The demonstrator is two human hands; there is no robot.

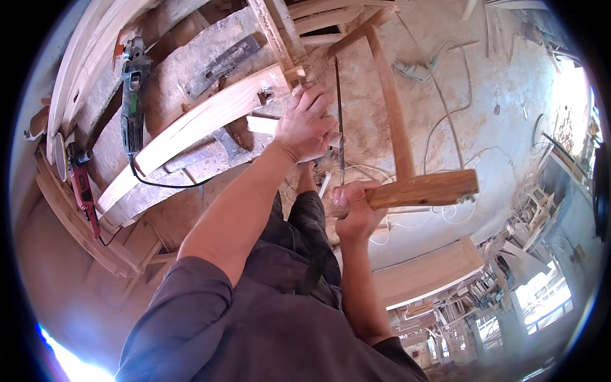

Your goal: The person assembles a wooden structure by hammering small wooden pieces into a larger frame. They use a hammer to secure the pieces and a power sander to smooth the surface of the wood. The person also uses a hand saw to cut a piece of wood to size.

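Observation:
My right hand [358,207] is closed round the near end of a wooden frame saw [420,191]. Its thin dark blade [340,114] runs upright just right of my left hand, and a cord stretches along the frame's other side. My left hand [307,124] grips a pale strip of wood [261,125] at the bench edge, fingers curled over it. The strip's short end comes out beside the blade; whether they touch, I cannot tell. Left of this hand lies a long curved pale board [203,121] with a notch near its end.
A hammer [200,156] lies on the worn bench [143,194] beside a green-and-black power tool [132,95]. Further left is a red grinder [81,181]. Cables, another power tool [412,71] and wood scraps lie on the floor. A wide wooden panel [429,270] stands at right.

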